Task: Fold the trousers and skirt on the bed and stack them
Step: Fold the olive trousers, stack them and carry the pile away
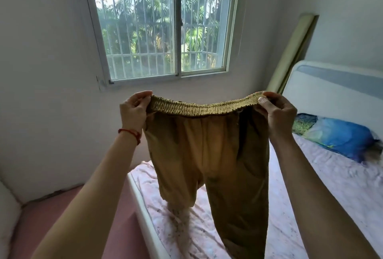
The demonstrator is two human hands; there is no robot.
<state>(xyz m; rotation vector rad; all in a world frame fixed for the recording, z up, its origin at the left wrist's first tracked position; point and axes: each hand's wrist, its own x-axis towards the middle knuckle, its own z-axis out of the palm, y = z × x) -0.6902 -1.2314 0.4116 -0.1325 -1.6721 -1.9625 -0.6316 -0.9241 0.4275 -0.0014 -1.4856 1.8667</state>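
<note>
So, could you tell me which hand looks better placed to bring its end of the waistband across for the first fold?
Probably the right hand: its grip on the brown elasticated trousers is over the pink-sheeted bed; the left hand hangs beyond the bed's edge.

Barred window (163,24), blue pillow (339,134), white headboard (331,93), rolled mat (294,51)

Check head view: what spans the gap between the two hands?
Only the trousers' elastic waistband, pinched by left hand and right hand, in head view.
</note>
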